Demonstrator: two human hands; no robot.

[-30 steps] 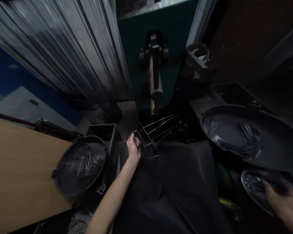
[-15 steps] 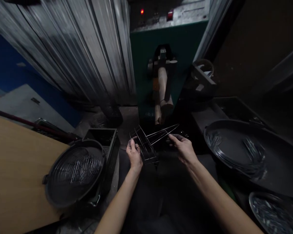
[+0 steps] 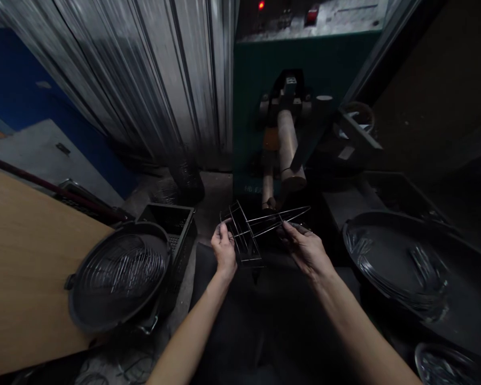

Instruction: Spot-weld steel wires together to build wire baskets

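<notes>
A thin metal wire frame [image 3: 246,235], box-like at the left with long wires tapering to a point at the right, hangs in front of me. My left hand [image 3: 224,248] grips the box-like end between thumb and fingers. Farther right, my right hand [image 3: 308,246] pinches at the long wires, near a short crosswise wire; whether it holds that short piece or the frame itself is too dark to tell. Just beyond the frame sit the lower cylinder [image 3: 268,187] and the thicker upper cylinder [image 3: 289,141] of a green machine [image 3: 248,107].
At the left, a round black basin [image 3: 80,310] with wire rings stands by a dark crate [image 3: 184,230]. A large black pan [image 3: 460,267] at the right carries bundles of wire. Below it is a bowl [image 3: 419,355] of small metal pieces. Corrugated metal [image 3: 144,80] stands behind.
The view has shifted, so the machine appears farther right. The wire frame is closer to the lower cylinder, and a short crosswise wire now shows on its long wires by my right fingertips.
</notes>
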